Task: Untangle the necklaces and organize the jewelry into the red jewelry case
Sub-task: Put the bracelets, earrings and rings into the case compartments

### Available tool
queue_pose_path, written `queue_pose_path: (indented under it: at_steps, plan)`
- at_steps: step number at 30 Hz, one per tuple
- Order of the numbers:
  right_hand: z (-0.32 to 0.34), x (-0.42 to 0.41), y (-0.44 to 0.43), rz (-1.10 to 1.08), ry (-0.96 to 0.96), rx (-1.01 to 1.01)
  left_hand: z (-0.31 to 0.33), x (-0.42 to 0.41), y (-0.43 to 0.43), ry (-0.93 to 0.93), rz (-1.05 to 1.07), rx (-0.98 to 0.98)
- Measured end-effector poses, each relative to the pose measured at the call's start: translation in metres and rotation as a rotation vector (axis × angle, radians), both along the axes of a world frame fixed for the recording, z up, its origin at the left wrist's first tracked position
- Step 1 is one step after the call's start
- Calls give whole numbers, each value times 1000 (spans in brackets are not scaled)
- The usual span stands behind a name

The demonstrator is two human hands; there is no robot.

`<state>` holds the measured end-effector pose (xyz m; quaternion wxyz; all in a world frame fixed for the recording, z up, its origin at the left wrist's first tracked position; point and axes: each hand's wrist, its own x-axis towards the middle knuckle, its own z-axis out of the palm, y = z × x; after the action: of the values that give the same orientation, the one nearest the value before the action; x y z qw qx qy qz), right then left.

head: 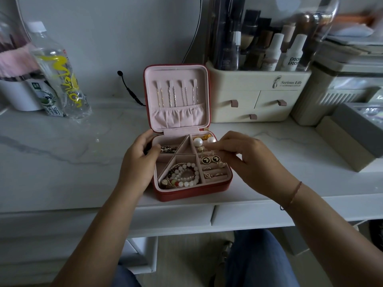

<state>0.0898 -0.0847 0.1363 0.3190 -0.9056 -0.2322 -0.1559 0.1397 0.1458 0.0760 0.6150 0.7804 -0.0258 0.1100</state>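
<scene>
Head view: the square red jewelry case (186,192) is gripped at its left wall by the left hand (138,160). The right hand (248,160), pinched narrow, is held directly over the case's right-side pink padded earring rows (213,174); whether anything is pinched cannot be determined.

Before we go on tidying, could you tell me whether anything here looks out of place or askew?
Nothing looks spilled or damaged. The case sits turned at an angle to the desk edge, and the bottle at far left leans instead of standing upright, though the wide lens may exaggerate that.
</scene>
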Motion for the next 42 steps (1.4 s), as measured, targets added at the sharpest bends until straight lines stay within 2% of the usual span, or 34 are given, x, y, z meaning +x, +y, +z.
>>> queue_pose_path:
  at_steps: [8,25,42]
  plan:
    - [-3,-2,-1,-173,-7,92,-1,1,0,-6,-4,-11]
    - [-15,-10,11,-193,-317,-329,1,0,0,5,4,15]
    - [-10,-12,12,-132,-244,-413,3,-1,1,10,-9,30]
